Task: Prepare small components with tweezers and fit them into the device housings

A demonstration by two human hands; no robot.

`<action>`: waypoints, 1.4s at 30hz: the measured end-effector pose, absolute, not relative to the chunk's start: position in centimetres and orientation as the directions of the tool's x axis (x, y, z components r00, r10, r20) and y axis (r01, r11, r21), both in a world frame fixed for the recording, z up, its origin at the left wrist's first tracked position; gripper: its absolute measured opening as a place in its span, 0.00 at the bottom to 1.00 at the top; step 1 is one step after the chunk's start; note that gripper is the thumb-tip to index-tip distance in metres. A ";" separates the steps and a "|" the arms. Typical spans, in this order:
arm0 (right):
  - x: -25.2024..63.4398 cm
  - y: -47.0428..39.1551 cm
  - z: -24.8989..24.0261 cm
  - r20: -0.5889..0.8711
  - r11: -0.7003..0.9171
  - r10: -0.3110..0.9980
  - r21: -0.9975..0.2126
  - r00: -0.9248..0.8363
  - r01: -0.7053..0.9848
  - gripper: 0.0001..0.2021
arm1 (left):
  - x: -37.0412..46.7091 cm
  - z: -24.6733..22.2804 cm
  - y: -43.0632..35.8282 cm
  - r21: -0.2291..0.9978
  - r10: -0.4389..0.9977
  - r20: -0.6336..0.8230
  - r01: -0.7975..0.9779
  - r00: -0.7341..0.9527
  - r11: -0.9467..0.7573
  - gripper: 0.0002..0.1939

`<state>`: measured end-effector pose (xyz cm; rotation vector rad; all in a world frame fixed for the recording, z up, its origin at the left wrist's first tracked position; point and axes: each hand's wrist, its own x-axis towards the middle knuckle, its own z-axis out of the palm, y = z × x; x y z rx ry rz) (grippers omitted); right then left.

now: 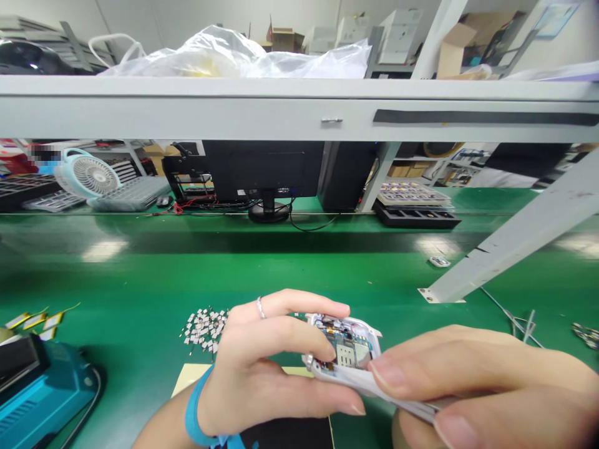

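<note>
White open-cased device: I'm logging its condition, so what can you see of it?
The device is small and rounded, its white, plastic-looking casing open over a circuit board with silvery metal plates. It tilts above the green table, open side up, in the left hand. The right hand grips a long white piece at its near edge; any join is unclear.

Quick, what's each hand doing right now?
Left hand: closed around an opened white electronic device.
Right hand: closed, pinching a pale strip against it.

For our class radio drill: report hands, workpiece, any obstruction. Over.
Left hand: holding open white device case, circuit board exposed. Right hand: pinching white strip at case edge. Left fingers partly cover board; no other obstruction seen.
</note>
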<state>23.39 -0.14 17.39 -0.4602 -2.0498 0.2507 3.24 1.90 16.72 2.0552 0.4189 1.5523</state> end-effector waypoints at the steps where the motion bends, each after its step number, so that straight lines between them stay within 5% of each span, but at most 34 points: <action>1: 23.4 -0.2 17.3 0.800 0.909 0.417 -0.353 -0.433 0.222 0.07 | 3.2 16.7 1.9 0.579 0.538 0.789 -0.067 0.297 -0.813 0.12; 34: 22.9 -0.4 16.3 0.848 0.908 0.414 -0.359 -0.332 0.214 0.10 | 3.4 16.8 1.7 0.585 0.564 0.797 -0.045 0.214 -0.810 0.14; 42: 23.5 -0.4 17.7 0.760 0.902 0.432 -0.365 -0.486 0.231 0.08 | 3.1 16.8 1.5 0.578 0.560 0.805 -0.046 0.198 -0.815 0.18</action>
